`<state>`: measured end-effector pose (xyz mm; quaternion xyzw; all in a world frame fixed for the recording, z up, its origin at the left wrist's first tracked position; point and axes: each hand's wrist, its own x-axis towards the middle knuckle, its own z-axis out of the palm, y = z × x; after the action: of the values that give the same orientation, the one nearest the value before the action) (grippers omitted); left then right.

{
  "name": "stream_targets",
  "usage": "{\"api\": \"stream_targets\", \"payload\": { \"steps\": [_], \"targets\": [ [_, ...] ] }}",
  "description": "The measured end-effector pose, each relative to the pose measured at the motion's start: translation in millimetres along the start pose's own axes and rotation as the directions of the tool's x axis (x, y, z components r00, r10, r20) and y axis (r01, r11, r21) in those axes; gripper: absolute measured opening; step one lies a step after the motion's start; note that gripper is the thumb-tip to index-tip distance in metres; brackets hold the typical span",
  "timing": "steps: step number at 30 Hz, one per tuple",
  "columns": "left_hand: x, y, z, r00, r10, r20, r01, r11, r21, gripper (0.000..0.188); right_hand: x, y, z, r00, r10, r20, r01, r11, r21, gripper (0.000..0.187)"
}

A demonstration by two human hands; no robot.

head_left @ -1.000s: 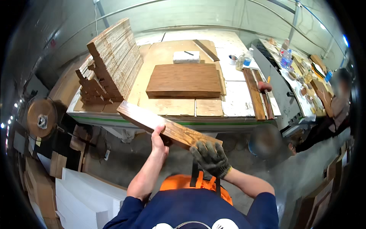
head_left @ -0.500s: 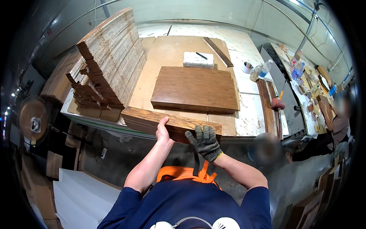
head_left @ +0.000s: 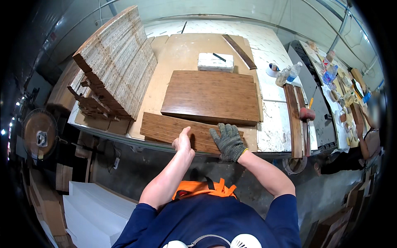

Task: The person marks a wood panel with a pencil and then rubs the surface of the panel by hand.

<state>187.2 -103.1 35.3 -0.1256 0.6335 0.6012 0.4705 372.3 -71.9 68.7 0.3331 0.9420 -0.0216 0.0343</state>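
A stack of narrow brown wooden planks (head_left: 165, 128) lies at the table's near edge, its row of long seams facing up. My bare left hand (head_left: 183, 141) grips its near side around the middle, thumb on top and the other fingers partly hidden. My right hand (head_left: 228, 142), in a dark grey knitted glove with a yellow cuff, spans the right end, fingers over the top. Just beyond, a wide block of brown planks laid side by side (head_left: 211, 96) rests on a cardboard sheet (head_left: 182, 47). The narrow stack's far edge is close against this block.
Tall stacked boards (head_left: 113, 62) stand at the left. A white block (head_left: 216, 62) and a loose strip (head_left: 240, 51) lie behind. On the right are plastic bottles (head_left: 294, 72), long strips (head_left: 292, 120) and a red-headed mallet (head_left: 307, 114). A fan (head_left: 40, 134) stands left; a person (head_left: 366, 144) sits right.
The narrow plank stack has gone from tilted up above the table edge to lying down, its seamed face upward, against the wide block. Both hands moved with it, slightly rightward.
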Motion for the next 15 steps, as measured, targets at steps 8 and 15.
{"api": "stream_targets", "payload": {
  "steps": [8, 15],
  "targets": [
    [-26, -17, -15, 0.968, 0.071, 0.240, -0.081, 0.996, 0.031, 0.059, 8, 35, 5, 0.985, 0.001, 0.174, -0.012, 0.998, 0.064, 0.101],
    [-41, -50, -15, 0.903, 0.092, 0.420, -0.206, 0.950, 0.235, 0.040, -23, 75, -5, 0.984, 0.018, 0.177, -0.024, 0.999, 0.033, 0.100]
  ]
}}
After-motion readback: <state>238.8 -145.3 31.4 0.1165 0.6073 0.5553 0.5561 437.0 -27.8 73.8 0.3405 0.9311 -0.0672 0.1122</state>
